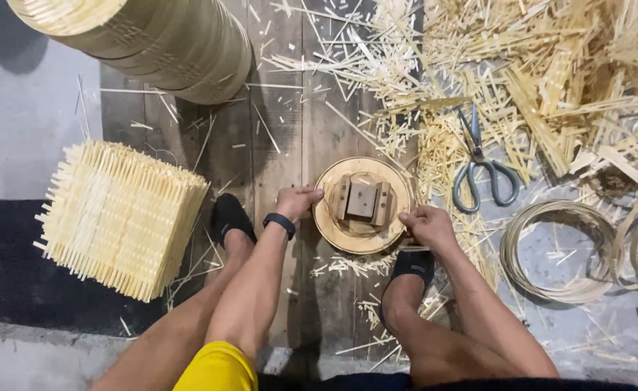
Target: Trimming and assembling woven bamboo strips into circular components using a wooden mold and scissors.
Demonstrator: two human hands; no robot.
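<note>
Two bare knees fill the bottom of the frame, with feet in black socks [230, 216] planted on dark floorboards [290, 145]. Between the feet, just right of centre, sits a round bamboo hoop [331, 226] with a slatted floor and a small wooden block jig [362, 200] standing inside it.

Left hand [297, 201], a black band on its wrist, pinches the hoop's left rim, fingers curled over the edge. Right hand [424, 223] clamps the lower right rim, thumb on top, fingers seemingly under the wall.

By the look of it the hoop is light, thin and springy: stiff around its circle, yet easy to squash oval if squeezed across. Slats may splinter and the cut ends look sharp. Best hold seems to be on opposite sides of the rim, pressing down rather than inward, with the block as the solid part to push on.

Farther out, a stack of square slat mats [119, 217] lies at left. Scissors [482, 168] rest open on the grey floor right of the hoop, and coils of thin strip [555, 250] lie at right. Along the top, a stack of finished round hoops [167, 43] fills the upper left, and loose offcuts [551, 80] heap across the upper right.
</note>
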